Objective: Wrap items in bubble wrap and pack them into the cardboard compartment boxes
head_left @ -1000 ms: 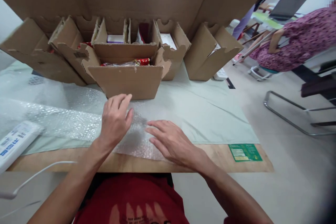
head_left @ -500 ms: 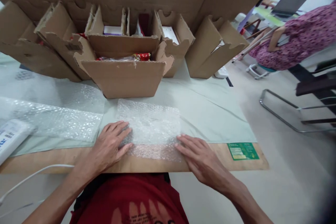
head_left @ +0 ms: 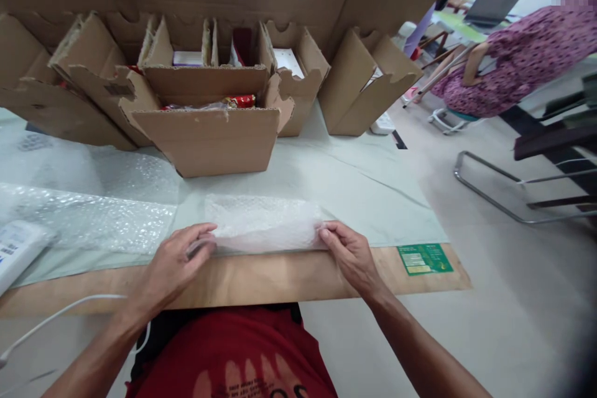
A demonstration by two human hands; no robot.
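A small sheet of bubble wrap lies on the pale green cloth near the table's front edge, its near edge lifted and folded over. My left hand pinches the sheet's left near corner. My right hand pinches its right near corner. Both hands have their fingers closed on the wrap. Just behind the sheet stands an open cardboard box with red packets inside.
More cardboard boxes stand along the back under a big cardboard sheet. A larger bubble wrap sheet and a white device with a cable lie at the left. A green card is at the right. A person in purple sits at the far right.
My hands slid from the middle of the bubble wrap out to its near corners, took hold of them, and lifted and folded the near edge away from me.
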